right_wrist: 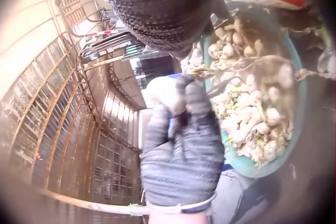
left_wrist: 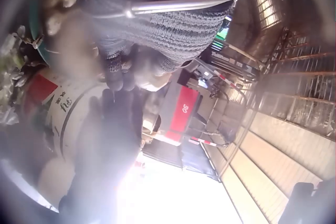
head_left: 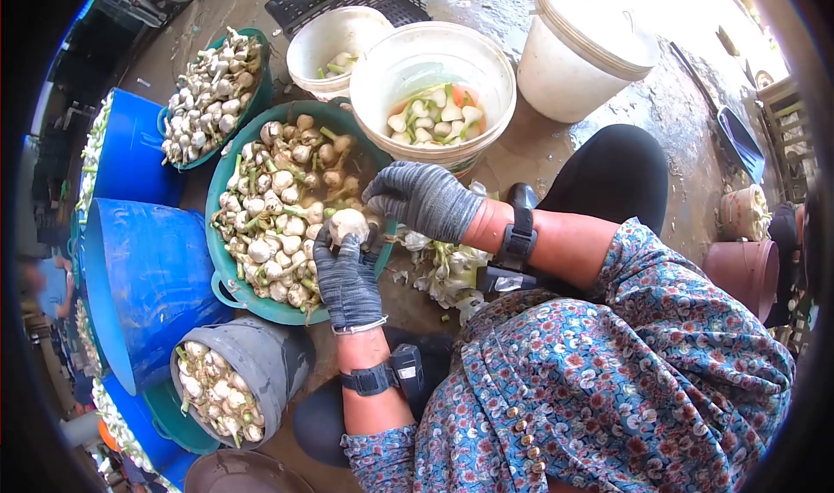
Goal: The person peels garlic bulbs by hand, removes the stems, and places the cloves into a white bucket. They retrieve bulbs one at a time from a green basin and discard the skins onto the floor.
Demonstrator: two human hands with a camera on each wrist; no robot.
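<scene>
The gloved left hand [head_left: 349, 276] grips a large pale garlic bulb [head_left: 349, 224] over the near-right side of a green tub [head_left: 228, 280] of garlic bulbs. In the right wrist view the bulb [right_wrist: 167, 92] sits between the left hand's [right_wrist: 182, 148] thumb and fingers. Beside it, the gloved right hand [head_left: 426, 199] has its fingers curled near the bulb, apart from it; whether they hold anything is hidden. Some bulbs in the tub lie in brownish water.
A white bucket [head_left: 369, 119] with peeled bulbs stands beyond the right hand, beside a smaller one [head_left: 304, 59]. Leafy peelings [head_left: 445, 277] lie below the right forearm. A grey bucket [head_left: 291, 358] of garlic and blue tubs [head_left: 148, 293] stand at left; a lidded bucket [head_left: 565, 67] stands farther back.
</scene>
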